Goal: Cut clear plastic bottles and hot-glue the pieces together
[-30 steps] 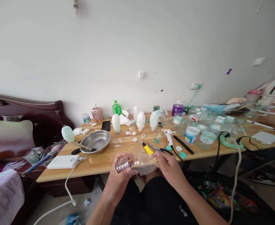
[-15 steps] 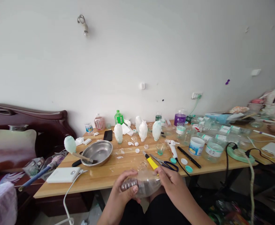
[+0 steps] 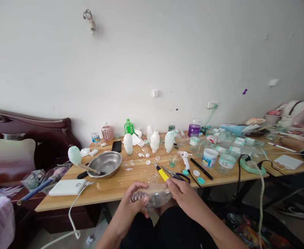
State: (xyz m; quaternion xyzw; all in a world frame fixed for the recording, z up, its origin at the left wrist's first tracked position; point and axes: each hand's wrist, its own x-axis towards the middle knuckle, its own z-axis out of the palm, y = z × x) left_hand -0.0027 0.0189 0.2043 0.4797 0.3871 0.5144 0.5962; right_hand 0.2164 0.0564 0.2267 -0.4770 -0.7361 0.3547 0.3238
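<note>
Wooden table [image 3: 110,186] is full of stuff. Near its edge, over my lap, my left hand [image 3: 135,204] and right hand [image 3: 184,197] curl their fingers round a bottle [image 3: 155,197]. I think it is bare so far; the knife [image 3: 162,173] lies unused on the table.

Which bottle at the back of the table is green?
The green bottle with the green cap, right of the pink bottle; the other bottles are pink or clear.
</note>
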